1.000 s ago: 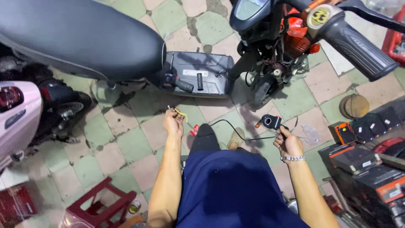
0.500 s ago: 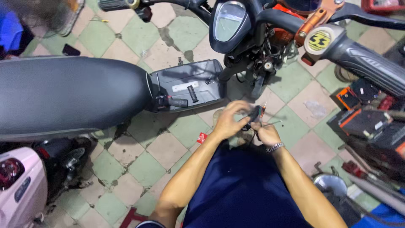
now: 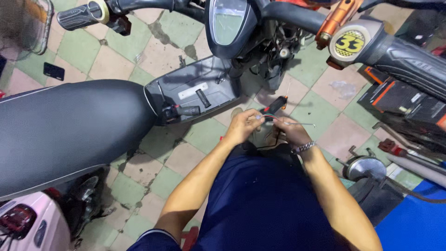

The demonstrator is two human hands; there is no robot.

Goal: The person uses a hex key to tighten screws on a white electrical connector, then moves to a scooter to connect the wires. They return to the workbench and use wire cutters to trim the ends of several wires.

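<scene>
Nearest the camera, above the dark blue lap, the left hand (image 3: 242,126) and the right hand (image 3: 290,132) meet over the tiled floor (image 3: 186,135), both closed in a pinch on a bundle of thin wires (image 3: 274,119) that runs between them; one light strand (image 3: 302,123) sticks out past the right hand, which wears a metal wristband (image 3: 303,148). Just beyond the fingers a small black tool with an orange tip (image 3: 275,105) stands tilted, touching or very near the wires; who holds it I cannot tell. To do this well, it seems best to keep the hands close together, the strands taut and separated, and the loose end clear of the tool's tip. Farther off lie the scooter's open footboard (image 3: 193,90), its black seat (image 3: 65,130) and the handlebar grip (image 3: 409,53). Compared with half a second ago, the hands sit much the same, joined at the wires, while the view has dropped a little and the seat fills more of the left.
</scene>
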